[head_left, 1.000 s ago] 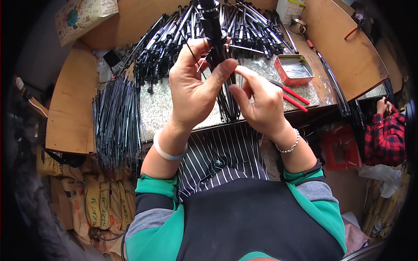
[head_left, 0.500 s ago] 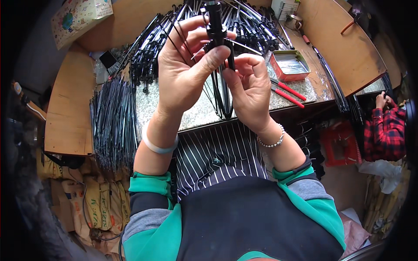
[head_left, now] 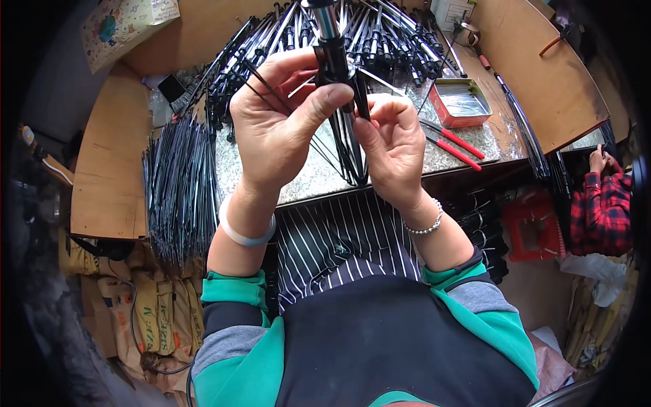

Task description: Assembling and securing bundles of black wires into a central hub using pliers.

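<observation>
An umbrella frame (head_left: 332, 61) stands upright between my hands, with a silver and black shaft on top and thin black ribs running down to the table edge. My left hand (head_left: 274, 132) is closed round it, thumb pressed on the black collar below the shaft. A few ribs stick out past its fingers to the left. With thumb and fingers pinched, my right hand (head_left: 395, 149) grips the ribs just right of the shaft. What lies behind the fingers is hidden.
Behind lies a pile of umbrella frames (head_left: 400, 47). A bundle of black ribs (head_left: 180, 190) hangs over the left edge. Red-handled pliers (head_left: 461, 146) and a red tin (head_left: 468, 119) of thin wires sit at right. Another person's red plaid sleeve (head_left: 600, 210) shows far right.
My left hand has shifted slightly left and down, with its fingers lower round the collar. More of the silver shaft shows above it. The right hand still pinches the ribs, a little lower.
</observation>
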`<action>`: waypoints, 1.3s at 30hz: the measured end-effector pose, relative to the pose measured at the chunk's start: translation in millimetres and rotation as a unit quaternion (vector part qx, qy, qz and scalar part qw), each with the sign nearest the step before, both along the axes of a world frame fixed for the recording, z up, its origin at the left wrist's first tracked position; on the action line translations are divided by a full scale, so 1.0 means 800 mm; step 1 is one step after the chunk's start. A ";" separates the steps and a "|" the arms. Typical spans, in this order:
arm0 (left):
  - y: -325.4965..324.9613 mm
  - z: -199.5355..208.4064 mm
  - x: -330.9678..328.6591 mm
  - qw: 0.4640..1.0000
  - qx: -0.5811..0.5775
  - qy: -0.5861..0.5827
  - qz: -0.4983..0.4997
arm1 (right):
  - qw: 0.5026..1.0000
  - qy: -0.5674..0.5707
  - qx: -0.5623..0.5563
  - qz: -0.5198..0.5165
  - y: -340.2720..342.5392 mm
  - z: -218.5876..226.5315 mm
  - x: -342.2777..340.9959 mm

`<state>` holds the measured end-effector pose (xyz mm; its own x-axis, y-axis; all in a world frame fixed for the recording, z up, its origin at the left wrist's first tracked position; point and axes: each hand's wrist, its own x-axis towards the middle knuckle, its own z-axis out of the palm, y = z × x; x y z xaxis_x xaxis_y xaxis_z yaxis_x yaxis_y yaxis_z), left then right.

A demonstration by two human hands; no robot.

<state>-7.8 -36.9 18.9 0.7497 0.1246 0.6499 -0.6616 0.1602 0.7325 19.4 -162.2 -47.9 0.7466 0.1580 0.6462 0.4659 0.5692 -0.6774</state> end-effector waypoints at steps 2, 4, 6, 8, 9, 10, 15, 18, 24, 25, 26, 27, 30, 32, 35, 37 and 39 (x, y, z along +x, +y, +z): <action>0.006 0.001 0.002 0.999 0.029 -0.020 -0.010 | 0.996 0.029 0.026 0.084 -0.008 -0.002 0.004; 0.006 0.002 0.001 0.999 0.007 -0.021 -0.045 | 0.991 0.041 0.034 0.123 -0.016 -0.001 0.011; 0.005 0.003 0.002 0.998 -0.003 -0.021 -0.061 | 0.986 0.044 0.024 0.158 -0.020 -0.003 0.018; 0.005 0.006 0.003 0.997 0.003 -0.019 -0.071 | 0.983 0.046 0.021 0.174 -0.021 -0.005 0.020; 0.006 0.007 0.003 0.997 0.007 -0.017 -0.080 | 0.982 0.043 0.024 0.182 -0.021 -0.005 0.021; 0.006 0.008 0.003 0.996 0.011 -0.015 -0.088 | 0.980 0.039 0.027 0.191 -0.021 -0.006 0.022; 0.004 0.006 0.002 0.996 0.027 -0.022 -0.080 | 0.970 0.039 0.019 0.240 -0.029 0.001 0.026; 0.005 0.006 0.001 0.992 0.032 -0.036 -0.117 | 0.973 -0.006 0.018 0.231 -0.027 0.000 0.030; -0.003 0.003 0.001 0.995 0.071 -0.059 -0.044 | 0.983 -0.160 -0.045 -0.082 -0.021 -0.004 0.011; -0.005 0.003 0.000 0.996 0.053 -0.052 -0.052 | 0.972 -0.199 -0.070 -0.106 -0.023 -0.005 0.013; -0.007 0.003 -0.001 0.997 0.035 -0.044 -0.059 | 0.958 -0.237 -0.095 -0.129 -0.025 -0.006 0.015; -0.008 0.003 -0.002 0.997 0.016 -0.036 -0.067 | 0.942 -0.275 -0.120 -0.153 -0.026 -0.007 0.016; -0.005 0.000 0.000 0.995 0.023 -0.061 -0.075 | 0.936 -0.275 -0.126 -0.178 -0.025 -0.004 0.014; -0.006 -0.004 0.000 0.993 0.043 -0.100 -0.051 | 0.935 -0.275 -0.102 -0.202 -0.022 -0.003 0.012; -0.004 -0.005 0.003 0.992 0.059 -0.110 -0.032 | 0.936 -0.272 -0.098 -0.199 -0.021 0.002 0.011; -0.001 -0.004 0.007 0.993 0.041 -0.097 -0.058 | 0.937 -0.271 -0.097 -0.199 -0.021 0.002 0.012; 0.000 -0.005 0.007 0.993 0.025 -0.090 -0.068 | 0.948 -0.242 -0.116 -0.171 -0.022 -0.001 0.013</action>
